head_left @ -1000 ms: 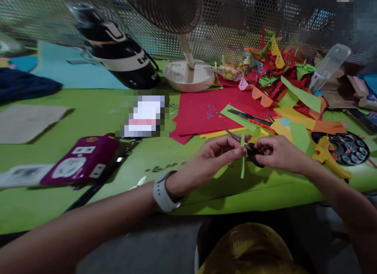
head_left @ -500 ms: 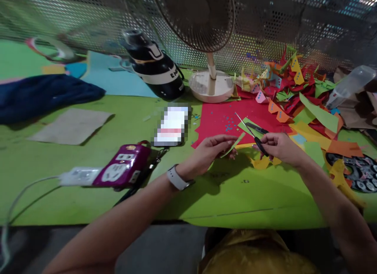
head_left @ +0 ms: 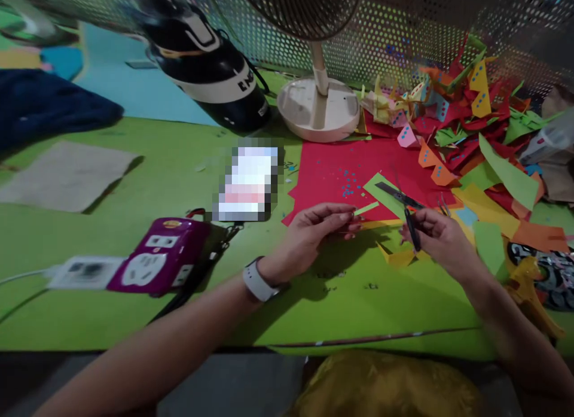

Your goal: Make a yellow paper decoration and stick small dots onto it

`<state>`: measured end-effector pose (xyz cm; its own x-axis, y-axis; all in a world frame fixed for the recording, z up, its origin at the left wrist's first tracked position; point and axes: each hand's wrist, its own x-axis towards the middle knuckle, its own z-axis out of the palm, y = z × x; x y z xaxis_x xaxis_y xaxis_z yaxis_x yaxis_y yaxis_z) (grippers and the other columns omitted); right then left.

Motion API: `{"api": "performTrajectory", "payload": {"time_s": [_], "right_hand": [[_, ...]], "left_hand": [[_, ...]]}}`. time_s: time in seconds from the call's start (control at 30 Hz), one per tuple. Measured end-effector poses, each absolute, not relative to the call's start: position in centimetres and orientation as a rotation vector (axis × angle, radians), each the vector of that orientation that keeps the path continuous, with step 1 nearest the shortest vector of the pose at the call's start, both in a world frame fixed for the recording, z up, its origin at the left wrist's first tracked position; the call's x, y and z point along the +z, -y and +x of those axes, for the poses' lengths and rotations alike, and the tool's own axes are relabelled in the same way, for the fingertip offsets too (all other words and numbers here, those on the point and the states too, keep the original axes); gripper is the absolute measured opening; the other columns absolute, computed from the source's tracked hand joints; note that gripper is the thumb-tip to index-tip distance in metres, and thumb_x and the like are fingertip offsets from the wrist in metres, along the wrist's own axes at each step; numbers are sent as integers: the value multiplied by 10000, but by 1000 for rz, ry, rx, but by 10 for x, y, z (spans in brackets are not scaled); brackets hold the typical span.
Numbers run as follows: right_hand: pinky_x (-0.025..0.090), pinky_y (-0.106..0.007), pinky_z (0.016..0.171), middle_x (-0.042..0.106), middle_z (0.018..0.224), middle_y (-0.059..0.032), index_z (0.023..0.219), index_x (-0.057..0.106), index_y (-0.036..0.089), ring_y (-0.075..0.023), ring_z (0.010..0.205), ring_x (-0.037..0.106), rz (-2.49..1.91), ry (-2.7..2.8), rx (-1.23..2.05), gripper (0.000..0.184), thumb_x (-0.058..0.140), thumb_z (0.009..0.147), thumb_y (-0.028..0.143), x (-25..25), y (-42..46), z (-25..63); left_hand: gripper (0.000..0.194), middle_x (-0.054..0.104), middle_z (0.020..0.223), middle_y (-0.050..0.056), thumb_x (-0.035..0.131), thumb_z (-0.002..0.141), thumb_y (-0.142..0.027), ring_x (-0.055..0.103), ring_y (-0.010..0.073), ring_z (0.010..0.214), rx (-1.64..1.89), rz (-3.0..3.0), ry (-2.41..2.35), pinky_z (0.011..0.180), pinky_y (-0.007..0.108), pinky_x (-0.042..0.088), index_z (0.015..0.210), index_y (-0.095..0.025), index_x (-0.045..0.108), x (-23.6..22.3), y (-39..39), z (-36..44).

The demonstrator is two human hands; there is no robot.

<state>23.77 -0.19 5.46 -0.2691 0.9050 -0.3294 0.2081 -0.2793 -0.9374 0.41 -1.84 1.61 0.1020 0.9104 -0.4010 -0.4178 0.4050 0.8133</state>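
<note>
My left hand [head_left: 320, 228], a grey watch band on its wrist, pinches a narrow strip of green paper [head_left: 368, 209] between thumb and fingers. In my right hand [head_left: 437, 234] are black-handled scissors [head_left: 411, 228], their blades blurred and pointing away from me. The two hands are apart, above the near edge of a red sheet [head_left: 332, 166]. Just beyond the scissors, a dark flat-bladed cutter [head_left: 389, 190] lies on a piece of green paper [head_left: 373, 182]. Tiny blue paper bits [head_left: 350, 180] are scattered over the red sheet.
A heap of cut, folded coloured paper [head_left: 448, 124] fills the back right. Behind the red sheet stands a fan [head_left: 318, 112], with a black bottle [head_left: 215, 76] to its left. A phone [head_left: 249, 183] and a purple power socket [head_left: 156, 255] lie left of my hands.
My view has shifted closer. My right hand has drawn back with the scissors, away from the strip. My left hand has turned the green strip flatter.
</note>
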Motion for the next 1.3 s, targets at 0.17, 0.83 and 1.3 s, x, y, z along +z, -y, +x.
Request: {"api": "performTrajectory", "payload": {"time_s": [0.17,0.83,1.3], "right_hand": [[564,-296,625,662,742,20,791,536,220,-127,627,633,-1364,1236,1467,458,883,535,374,54,0,224],[620,-404,710,678,794,6,831,439,244,-199,767,705,-1266,1315,1424,476,837,580,314,47,-11,213],[594,-362,680,638,756,27,832,458,237,-152,689,656,-1252,1360,1410,395,776,601,274,45,-10,214]], "left_hand": [[364,792,859,52,848,673,-398,747,171,742,1144,829,-1113,651,234,592,947,-178,751,14,24,10],[223,790,852,54,769,754,-324,745,162,734,1185,1030,-1071,641,240,594,912,-171,729,13,28,10],[231,789,861,64,757,761,-334,734,155,734,1154,1072,-1107,626,226,563,932,-179,743,7,27,10]]}}
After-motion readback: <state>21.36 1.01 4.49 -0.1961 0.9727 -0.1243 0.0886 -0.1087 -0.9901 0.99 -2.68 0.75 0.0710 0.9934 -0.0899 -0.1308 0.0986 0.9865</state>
